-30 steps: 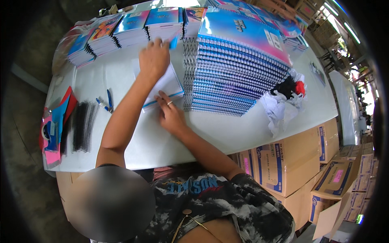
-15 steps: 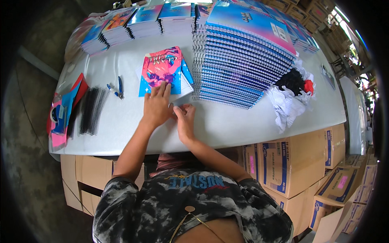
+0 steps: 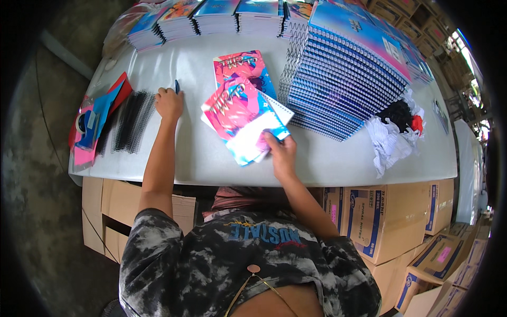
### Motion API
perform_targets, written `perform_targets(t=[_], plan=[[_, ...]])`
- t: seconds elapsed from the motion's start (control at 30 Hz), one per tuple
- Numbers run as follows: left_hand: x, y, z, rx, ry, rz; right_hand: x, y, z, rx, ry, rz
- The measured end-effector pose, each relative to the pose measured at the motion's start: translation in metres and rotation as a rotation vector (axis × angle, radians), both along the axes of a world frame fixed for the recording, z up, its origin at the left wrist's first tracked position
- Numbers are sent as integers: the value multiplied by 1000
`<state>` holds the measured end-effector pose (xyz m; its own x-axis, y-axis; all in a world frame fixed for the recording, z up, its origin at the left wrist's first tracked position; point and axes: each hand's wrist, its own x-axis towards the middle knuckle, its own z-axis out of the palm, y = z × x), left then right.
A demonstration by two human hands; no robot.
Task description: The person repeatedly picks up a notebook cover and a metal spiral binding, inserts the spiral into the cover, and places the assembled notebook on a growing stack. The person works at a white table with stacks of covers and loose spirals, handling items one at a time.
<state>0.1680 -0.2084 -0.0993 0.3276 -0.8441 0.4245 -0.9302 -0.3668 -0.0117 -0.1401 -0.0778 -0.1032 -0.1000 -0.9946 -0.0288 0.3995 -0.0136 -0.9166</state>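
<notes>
My right hand [image 3: 282,152] pinches the lower right corner of a notebook [image 3: 232,108] with a glossy pink and blue cover and white sheets under it. It is tilted and partly covers another pink and blue cover [image 3: 237,62] lying behind it, beside a sheet edge with punched holes. To the left, my left hand [image 3: 169,103] has its fingers closed over the small blue-handled pliers [image 3: 177,85]; only a blue end shows past the fingers. Just left of that hand lies a bunch of black spiral coils [image 3: 133,122].
A tall stack of spiral notebooks [image 3: 338,79] stands right of centre; more piles [image 3: 216,21] line the far edge. Crumpled paper and black scraps [image 3: 393,132] lie at right. A blue tape dispenser [image 3: 85,129] rests on coloured sheets at left. Cardboard boxes [image 3: 396,211] stand below the table.
My left hand has left the cover and moved left onto the pliers. My right hand has taken hold of the notebook, which is now turned and nearer me. The view has shifted somewhat.
</notes>
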Motion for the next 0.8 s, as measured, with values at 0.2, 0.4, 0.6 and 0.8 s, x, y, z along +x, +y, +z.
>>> perform_targets(t=[0.2, 0.4, 0.6, 0.8], plan=[[-53, -18, 45, -574, 197, -419, -64, 24, 16, -212, 236, -140], [-113, -2, 57, -2, 672, -846, -101, 15, 25, -302, 271, -127], [-140, 91, 82, 196, 1650, -1022, -104, 10, 25, -345, 197, -58], [-135, 111, 37, 56, 1633, -726, -71, -12, 23, -187, 222, 171]])
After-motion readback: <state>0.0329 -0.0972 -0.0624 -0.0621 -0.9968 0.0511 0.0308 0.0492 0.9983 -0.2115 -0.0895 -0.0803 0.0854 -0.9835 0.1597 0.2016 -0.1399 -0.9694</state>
